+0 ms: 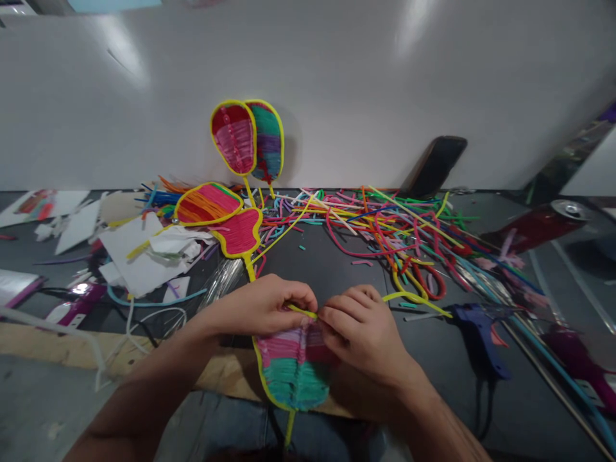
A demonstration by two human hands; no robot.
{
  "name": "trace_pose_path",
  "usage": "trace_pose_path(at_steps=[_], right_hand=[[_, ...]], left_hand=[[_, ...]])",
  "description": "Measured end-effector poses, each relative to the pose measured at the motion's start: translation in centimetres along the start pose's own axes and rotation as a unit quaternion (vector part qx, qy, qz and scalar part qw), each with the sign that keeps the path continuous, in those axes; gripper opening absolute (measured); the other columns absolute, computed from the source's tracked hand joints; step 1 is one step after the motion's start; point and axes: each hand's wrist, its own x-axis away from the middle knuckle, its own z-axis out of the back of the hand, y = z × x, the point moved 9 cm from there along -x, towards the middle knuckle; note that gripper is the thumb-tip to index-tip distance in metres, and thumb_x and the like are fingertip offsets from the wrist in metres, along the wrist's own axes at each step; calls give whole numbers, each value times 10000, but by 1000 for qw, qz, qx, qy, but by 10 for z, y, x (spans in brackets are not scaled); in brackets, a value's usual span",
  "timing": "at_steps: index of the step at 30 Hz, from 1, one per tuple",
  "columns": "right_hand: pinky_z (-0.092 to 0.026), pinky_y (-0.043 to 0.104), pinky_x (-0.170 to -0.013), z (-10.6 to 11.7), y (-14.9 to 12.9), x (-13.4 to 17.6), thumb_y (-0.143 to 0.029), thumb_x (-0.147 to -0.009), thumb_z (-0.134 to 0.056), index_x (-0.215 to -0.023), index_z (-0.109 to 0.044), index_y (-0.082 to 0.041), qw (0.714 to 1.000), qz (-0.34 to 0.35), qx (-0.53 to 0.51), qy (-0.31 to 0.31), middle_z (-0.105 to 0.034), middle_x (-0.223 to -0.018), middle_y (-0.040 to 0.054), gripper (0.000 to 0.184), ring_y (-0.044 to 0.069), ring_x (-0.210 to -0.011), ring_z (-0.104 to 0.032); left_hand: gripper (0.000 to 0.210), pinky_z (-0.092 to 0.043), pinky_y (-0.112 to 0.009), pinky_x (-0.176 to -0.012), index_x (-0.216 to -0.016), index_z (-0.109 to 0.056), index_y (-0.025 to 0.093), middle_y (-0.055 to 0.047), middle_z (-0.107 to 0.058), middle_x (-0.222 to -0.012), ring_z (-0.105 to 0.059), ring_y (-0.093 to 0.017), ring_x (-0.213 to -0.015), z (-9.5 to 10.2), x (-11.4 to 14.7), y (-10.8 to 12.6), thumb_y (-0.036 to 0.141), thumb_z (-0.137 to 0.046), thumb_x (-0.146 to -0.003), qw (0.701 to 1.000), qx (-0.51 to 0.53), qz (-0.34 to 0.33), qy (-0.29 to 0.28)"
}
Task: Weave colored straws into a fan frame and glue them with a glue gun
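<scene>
Both hands meet over the top of a petal-shaped piece (296, 382) wrapped in teal, pink and red pipe cleaners, which hangs over the table's front edge with its stem toward me. My left hand (274, 305) pinches a yellow pipe cleaner (303, 312) between thumb and fingers at the piece's upper edge. With curled fingers, my right hand (363, 330) grips the same yellow strand, whose free end seems to run out rightward past the knuckles. Yellow edging shows along the left side of the piece; my right hand and arm hide much of its right side.
Finished petal shapes (234, 138) lean on the white wall, with more (238, 231) lying below. Loose pipe cleaners (385, 218) are heaped along the back. To the right are a blue glue gun (481, 340), a red can (539, 224) and a phone (440, 165). Paper scraps (139, 253) lie left.
</scene>
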Motion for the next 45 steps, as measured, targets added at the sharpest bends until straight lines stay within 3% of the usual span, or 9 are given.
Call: trace_pose_path(at_steps=[4, 13, 19, 27, 36, 40, 43, 45], right_hand=[[-327, 334, -717, -2, 1, 0, -129, -813, -575, -786, -627, -209, 1000, -7, -15, -3, -706, -759, -19, 99, 132, -700, -542], [-317, 327, -723, -2, 3, -1, -115, -808, -565, -753, -610, -212, 1000, -7, -19, -5, -697, -724, -30, 120, 124, -677, -529], [-328, 328, -718, -3, 6, -2, -163, -859, -565, -871, -632, -201, 999, -17, -32, -28, -718, -793, -7, 78, 141, -705, -543], [-346, 325, -724, -4, 9, 0, -204, -898, -562, -894, -626, -195, 998, -19, -35, -53, -719, -852, 19, 65, 155, -741, -557], [-356, 294, -675, -10, 9, 3, -142, -856, -559, -809, -625, -202, 999, -20, -28, -28, -707, -764, 2, 102, 139, -690, -552], [-366, 268, -627, -11, 13, 4, -90, -806, -546, -750, -607, -205, 998, -43, -43, -24, -677, -699, -1, 142, 134, -651, -534], [-383, 256, -614, -10, 11, 2, -81, -798, -540, -740, -597, -203, 996, -46, -64, -31, -659, -682, 1, 147, 132, -634, -526], [-392, 256, -619, -6, 5, 1, -71, -798, -534, -748, -598, -203, 997, -38, -56, -26, -662, -692, 3, 155, 133, -640, -529]], left_hand=[[146, -397, -159, -649, -939, -669, 170, 5, -707, -834, -615, -109, -722, 0, 2, 2, 234, -561, -863, 999, -28, 0, 21], [167, -378, -154, -652, -966, -666, 172, 13, -689, -817, -591, -96, -697, -2, 2, -1, 211, -523, -887, 999, -22, -29, 0], [182, -385, -163, -652, -967, -663, 159, 6, -682, -811, -585, -104, -702, -5, 0, -10, 216, -511, -884, 1000, -12, -14, 2], [185, -401, -162, -682, -979, -658, 161, 1, -688, -852, -592, -107, -744, -3, -2, -14, 209, -509, -879, 1000, 12, -11, 4], [207, -435, -177, -712, -1054, -639, 184, 2, -704, -892, -625, -117, -782, -5, 0, -12, 244, -509, -905, 999, 19, -25, 17], [434, -490, -227, -799, -1315, -477, 195, -61, -687, -1133, -657, -169, -982, 1, 10, -22, 326, -541, -906, 995, 61, 7, 83], [447, -481, -290, -913, -1305, -488, 190, -98, -607, -1288, -583, -215, -1168, 13, 26, -26, 353, -560, -895, 983, 4, 17, 182], [390, -414, -355, -1025, -1259, -527, 185, -106, -575, -1329, -496, -237, -1272, 13, 37, -18, 335, -555, -900, 973, -62, -17, 224]])
